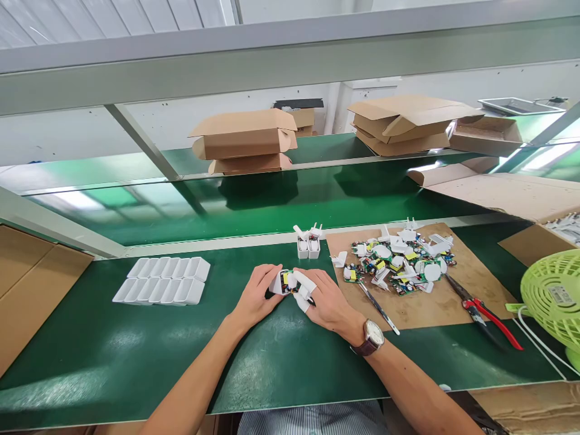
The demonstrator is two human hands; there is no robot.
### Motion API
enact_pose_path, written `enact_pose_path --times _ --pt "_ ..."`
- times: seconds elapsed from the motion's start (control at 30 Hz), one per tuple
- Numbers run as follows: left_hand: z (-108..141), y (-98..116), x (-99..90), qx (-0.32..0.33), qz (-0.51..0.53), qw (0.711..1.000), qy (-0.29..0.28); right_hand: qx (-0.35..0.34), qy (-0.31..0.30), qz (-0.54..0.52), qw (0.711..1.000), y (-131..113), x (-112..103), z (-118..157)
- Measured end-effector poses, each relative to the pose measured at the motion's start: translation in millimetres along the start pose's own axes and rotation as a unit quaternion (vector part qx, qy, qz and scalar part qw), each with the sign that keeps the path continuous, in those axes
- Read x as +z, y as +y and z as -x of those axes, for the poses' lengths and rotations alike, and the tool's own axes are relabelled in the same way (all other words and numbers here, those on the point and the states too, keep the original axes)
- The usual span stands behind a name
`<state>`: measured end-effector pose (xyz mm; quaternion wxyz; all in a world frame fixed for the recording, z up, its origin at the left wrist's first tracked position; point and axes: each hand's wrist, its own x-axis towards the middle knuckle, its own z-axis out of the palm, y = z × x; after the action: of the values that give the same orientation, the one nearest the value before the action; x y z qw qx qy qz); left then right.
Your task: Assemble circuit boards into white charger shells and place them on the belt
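My left hand (261, 293) is closed around a white plastic housing (275, 284) near the middle of the green bench. A small circuit board (287, 280) with a yellow part shows at the housing's mouth. My right hand (321, 297), with white covers on some fingertips and a watch at the wrist, pinches the board's right side. The fingers partly hide what lies between them. Just behind the hands stand two white housings (309, 248) with boards and plug pins sticking out of their tops.
White housings (162, 281) stand in two rows at left. Circuit boards (399, 260) are piled on a cardboard sheet (435, 314) at right, beside tweezers (378, 307), red-handled cutters (484, 311) and a green fan (553, 296). Cardboard boxes (247, 136) sit on the shelf.
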<state>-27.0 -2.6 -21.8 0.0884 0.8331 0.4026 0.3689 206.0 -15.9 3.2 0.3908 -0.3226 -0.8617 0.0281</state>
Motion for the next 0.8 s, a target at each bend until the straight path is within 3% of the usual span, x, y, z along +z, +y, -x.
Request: enact_pose_path --times 0.13,0.33,0.47,0.63,0.8 --pt "-0.3 4.5 0.0 -0.013 0.028 0.999 -0.025 0.001 -0.013 -0.03 0.999 0.7 0.7 -0.3" --pt "1.2 8.5 -2.3 -0.082 0.168 0.973 -0.135 0.069 -0.03 -0.136 0.988 2.6 -6.1 -1.0" --pt "4.5 5.9 -0.6 -0.151 0.239 0.953 -0.111 0.079 -0.05 -0.157 0.983 5.4 -2.6 0.9" --pt "3.7 10.0 -2.9 -0.195 0.315 0.922 -0.112 0.042 -0.042 -0.136 0.989 10.2 10.6 4.2" --pt "5.5 12.2 -3.9 -0.169 0.302 0.936 -0.067 0.014 0.002 -0.102 0.995 10.9 14.0 5.3"
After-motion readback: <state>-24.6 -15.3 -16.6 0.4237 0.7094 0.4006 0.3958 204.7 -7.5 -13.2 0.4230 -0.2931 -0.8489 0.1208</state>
